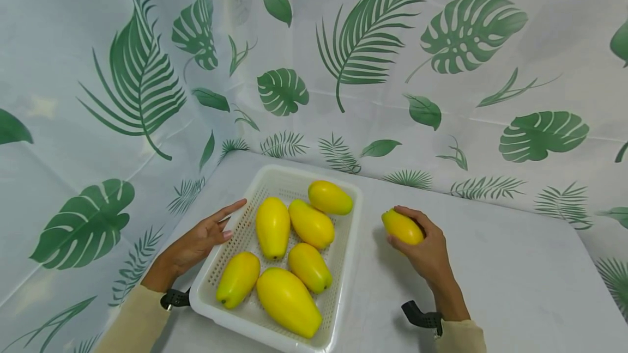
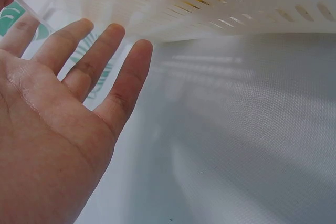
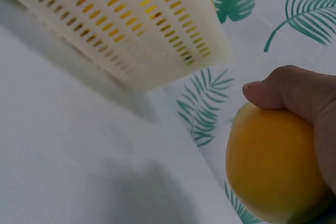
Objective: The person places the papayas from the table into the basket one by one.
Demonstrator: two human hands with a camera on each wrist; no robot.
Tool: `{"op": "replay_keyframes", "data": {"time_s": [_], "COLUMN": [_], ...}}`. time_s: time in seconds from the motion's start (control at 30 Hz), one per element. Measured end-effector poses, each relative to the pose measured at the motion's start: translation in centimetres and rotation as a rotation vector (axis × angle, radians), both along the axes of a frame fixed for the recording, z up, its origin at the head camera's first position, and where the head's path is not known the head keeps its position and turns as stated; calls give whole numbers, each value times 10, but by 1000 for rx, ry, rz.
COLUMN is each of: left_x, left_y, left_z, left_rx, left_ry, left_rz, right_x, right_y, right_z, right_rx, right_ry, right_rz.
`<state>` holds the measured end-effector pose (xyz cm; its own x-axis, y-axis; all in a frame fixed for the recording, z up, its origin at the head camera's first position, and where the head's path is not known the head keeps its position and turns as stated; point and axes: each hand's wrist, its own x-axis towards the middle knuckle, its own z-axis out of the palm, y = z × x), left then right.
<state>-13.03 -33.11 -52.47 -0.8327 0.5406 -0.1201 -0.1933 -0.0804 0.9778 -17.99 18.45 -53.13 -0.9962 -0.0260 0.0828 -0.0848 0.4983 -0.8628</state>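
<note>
My right hand [image 1: 428,245] grips a yellow papaya [image 1: 403,227], thumb on one side and fingers over the other. The fruit is held above the table to the right of a white plastic basket [image 1: 349,255]. In the right wrist view the papaya [image 3: 273,163] looks orange-yellow, with the thumb across its top. My left hand [image 1: 198,242] is at the basket's left side. In the left wrist view its fingers [image 2: 131,72] are nearly straight, with their tips at the slotted wall. Several papayas lie inside the basket, including a large one [image 1: 288,301] at the near end.
The basket stands on a table covered in white cloth [image 1: 515,266]. Behind and to the left hangs a white sheet printed with green leaves [image 1: 373,31]. A black wrist strap [image 1: 423,317] is on the right wrist, another [image 1: 175,298] on the left.
</note>
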Motion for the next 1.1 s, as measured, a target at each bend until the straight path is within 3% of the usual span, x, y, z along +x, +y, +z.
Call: {"op": "replay_keyframes", "data": {"time_s": [0.47, 1.1], "left_x": [1, 1], "left_y": [1, 2], "left_z": [0, 1], "left_rx": [3, -9], "left_ry": [-7, -13], "left_rz": [3, 15], "right_x": [7, 11], "right_y": [-15, -38], "right_z": [29, 48], "right_rx": [-34, -78], "right_ry": [24, 102], "right_rz": [51, 138]}}
